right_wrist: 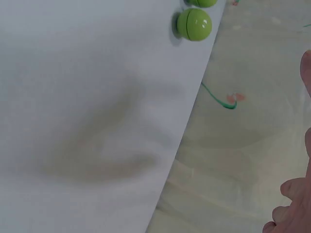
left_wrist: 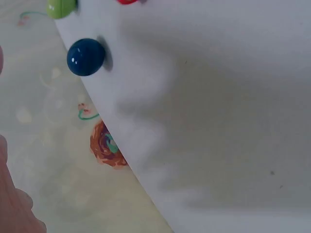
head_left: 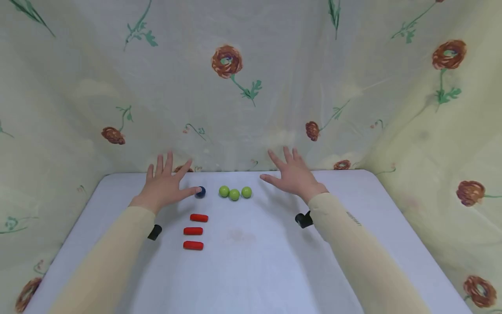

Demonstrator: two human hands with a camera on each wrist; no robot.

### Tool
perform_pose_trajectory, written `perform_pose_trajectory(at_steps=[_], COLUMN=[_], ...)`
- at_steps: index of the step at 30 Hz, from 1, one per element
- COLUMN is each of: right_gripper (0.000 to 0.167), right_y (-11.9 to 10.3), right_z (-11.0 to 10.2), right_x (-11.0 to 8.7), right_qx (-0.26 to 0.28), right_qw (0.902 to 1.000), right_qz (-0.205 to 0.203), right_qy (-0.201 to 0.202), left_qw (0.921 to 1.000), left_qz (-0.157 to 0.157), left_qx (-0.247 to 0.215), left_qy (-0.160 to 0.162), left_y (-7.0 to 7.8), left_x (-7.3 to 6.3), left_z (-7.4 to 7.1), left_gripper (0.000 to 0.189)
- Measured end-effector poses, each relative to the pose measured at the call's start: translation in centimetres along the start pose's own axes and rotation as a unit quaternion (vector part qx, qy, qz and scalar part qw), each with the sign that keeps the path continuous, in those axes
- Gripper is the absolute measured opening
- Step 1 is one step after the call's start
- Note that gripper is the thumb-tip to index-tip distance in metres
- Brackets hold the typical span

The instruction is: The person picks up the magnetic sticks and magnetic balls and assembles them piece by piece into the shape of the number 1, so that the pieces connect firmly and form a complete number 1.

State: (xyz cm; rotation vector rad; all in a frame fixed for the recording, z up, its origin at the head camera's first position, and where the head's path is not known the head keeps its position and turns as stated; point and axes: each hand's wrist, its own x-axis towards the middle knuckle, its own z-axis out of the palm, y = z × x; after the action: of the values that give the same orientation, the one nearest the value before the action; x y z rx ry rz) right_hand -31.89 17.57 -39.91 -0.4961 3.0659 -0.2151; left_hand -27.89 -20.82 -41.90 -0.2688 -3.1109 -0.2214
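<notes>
Both hands are held over the far part of a white table with fingers spread. My left hand [head_left: 162, 185] holds nothing; in the head view its thumb overlaps a dark blue ball [head_left: 201, 192]. The left wrist view shows that blue ball [left_wrist: 86, 57] apart from the fingers, near the table edge. My right hand [head_left: 294, 176], also holding nothing, is to the right of three green balls [head_left: 234, 195] grouped near the far edge. One green ball [right_wrist: 194, 24] shows a seam line in the right wrist view. Three red cylinders [head_left: 193, 231] lie in a column nearer the person, right of the left forearm.
The white table [head_left: 251, 279] ends at a far edge just beyond the balls. A pale cloth [head_left: 274, 87] printed with brown flowers hangs behind and along the sides. Black wrist devices [head_left: 303, 220] sit below both wrists, and hand shadows fall on the tabletop.
</notes>
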Motion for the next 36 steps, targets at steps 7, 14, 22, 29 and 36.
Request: perform_pose_trajectory(at_steps=[7, 14, 22, 29, 36], right_gripper=[0.088, 0.083, 0.077, 0.075, 0.073], right_y=[-0.6, -1.5, -2.1, -2.2, -2.8], right_z=[1.3, 3.6, 5.7, 7.2, 8.8], right_x=[-1.6, -2.4, -3.0, -2.9, -2.3], right_qx=[0.040, 0.048, 0.085, 0.132, 0.184], right_qw=[0.9991, 0.9978, 0.9946, 0.9890, 0.9811], right_qz=[-0.016, -0.044, -0.056, -0.062, -0.049], right_qy=[0.001, 0.012, 0.018, 0.025, 0.036], left_qw=[0.9998, 0.9988, 0.9959, 0.9880, 0.9801], left_qz=[0.012, 0.029, 0.027, 0.002, -0.007], left_qx=[-0.010, -0.031, -0.078, -0.151, -0.199], left_qy=[0.013, 0.023, 0.038, 0.030, -0.003], left_y=[-0.3, -0.5, -0.4, 0.1, 0.8], left_x=[-2.3, -4.9, -8.0, -10.7, -12.0], left_z=[0.9, 1.9, 3.0, 4.0, 5.2], left_gripper=[0.099, 0.092, 0.079, 0.073, 0.062])
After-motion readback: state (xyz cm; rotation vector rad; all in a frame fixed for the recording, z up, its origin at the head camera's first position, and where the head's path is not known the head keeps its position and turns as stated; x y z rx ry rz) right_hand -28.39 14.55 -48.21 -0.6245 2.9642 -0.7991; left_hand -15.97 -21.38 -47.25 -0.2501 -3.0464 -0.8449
